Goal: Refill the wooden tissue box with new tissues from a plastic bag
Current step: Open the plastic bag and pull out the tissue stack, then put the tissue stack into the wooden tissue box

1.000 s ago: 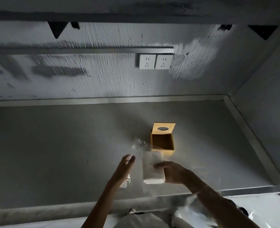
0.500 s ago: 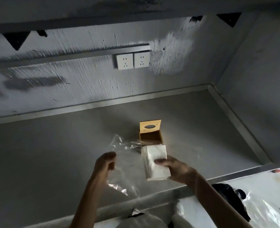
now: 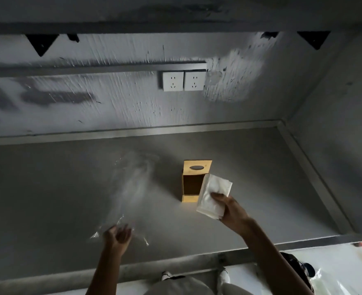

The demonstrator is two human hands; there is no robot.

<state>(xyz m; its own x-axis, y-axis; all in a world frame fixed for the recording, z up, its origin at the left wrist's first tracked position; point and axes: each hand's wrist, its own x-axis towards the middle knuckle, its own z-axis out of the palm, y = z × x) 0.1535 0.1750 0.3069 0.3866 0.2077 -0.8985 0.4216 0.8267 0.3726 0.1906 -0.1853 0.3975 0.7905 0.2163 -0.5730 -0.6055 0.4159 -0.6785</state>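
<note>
**Tissue stack in right hand, bag loose by left**

We see the grey counter filling most of the view, metal-edged at the back and right. On the wall at 12 o'clock sit two white sockets.

Next in size, the clear plastic bag: smeared by motion blur, it stretches from about 11 o'clock of the left hand up toward the counter's middle, well left of the box. We cannot tell whether it lies on the counter or is in the air.

The wooden tissue box stands near the centre, open and dark inside, with its slotted lid tilted up at the far end. No tissues are visible inside.

The stack of white tissues is at 3 o'clock of the box, overlapping its right edge in the view, held tilted.

Our right hand grasps the stack from its near end, thumb on top. Our left hand, at 7 o'clock, is blurred with its fingers spread, at the bag's near edge; whether it grips the plastic, we cannot tell.
</note>
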